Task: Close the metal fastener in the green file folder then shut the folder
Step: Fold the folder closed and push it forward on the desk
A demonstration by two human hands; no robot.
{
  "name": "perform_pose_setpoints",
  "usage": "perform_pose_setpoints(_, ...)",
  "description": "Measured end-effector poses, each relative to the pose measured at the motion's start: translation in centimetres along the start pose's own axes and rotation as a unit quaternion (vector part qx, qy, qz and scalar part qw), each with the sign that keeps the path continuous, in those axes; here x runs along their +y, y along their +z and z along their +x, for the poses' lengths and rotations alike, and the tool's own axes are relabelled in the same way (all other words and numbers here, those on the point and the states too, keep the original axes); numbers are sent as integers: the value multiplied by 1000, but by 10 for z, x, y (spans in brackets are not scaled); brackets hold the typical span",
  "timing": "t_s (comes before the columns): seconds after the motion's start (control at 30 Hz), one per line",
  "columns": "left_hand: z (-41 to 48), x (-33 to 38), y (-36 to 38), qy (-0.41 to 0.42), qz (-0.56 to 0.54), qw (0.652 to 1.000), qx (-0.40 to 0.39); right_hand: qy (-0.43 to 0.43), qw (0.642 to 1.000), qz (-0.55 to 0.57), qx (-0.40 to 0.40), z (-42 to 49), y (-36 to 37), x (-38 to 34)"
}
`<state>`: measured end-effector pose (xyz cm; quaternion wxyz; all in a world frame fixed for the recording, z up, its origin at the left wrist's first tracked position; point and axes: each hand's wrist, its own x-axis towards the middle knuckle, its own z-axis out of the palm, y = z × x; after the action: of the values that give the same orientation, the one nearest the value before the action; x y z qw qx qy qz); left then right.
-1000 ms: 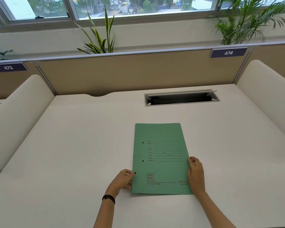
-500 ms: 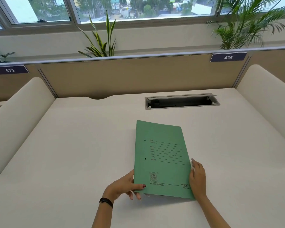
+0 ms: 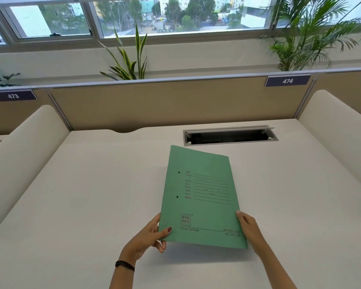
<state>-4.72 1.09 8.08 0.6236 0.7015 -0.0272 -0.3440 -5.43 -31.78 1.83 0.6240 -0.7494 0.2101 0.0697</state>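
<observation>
The green file folder is shut, its printed cover facing up, and it is raised off the white desk with its left side tilted higher. My left hand pinches the lower left corner, thumb on the cover and fingers underneath. My right hand holds the lower right edge. Two small dark holes show near the spine. The metal fastener is hidden inside.
An open cable slot is set into the desk just behind the folder. Beige partitions close off the back, and padded white dividers flank both sides. Plants stand behind the partition under the windows.
The folder lay flat on the desk a second ago. Both hands have taken its lower corners and lifted it, the left side rising more. The camera view has tilted slightly.
</observation>
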Motion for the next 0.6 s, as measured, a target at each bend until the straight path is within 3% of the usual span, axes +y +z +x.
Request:
perform_pose_setpoints(0.3,-6,-22,-26,-64,-50,989,126,23,993,-56,-102,1,35,-15)
perform_pose_setpoints(0.6,6,-43,-52,-85,-138,939,302,18,998,-20,-58,17,87,-26)
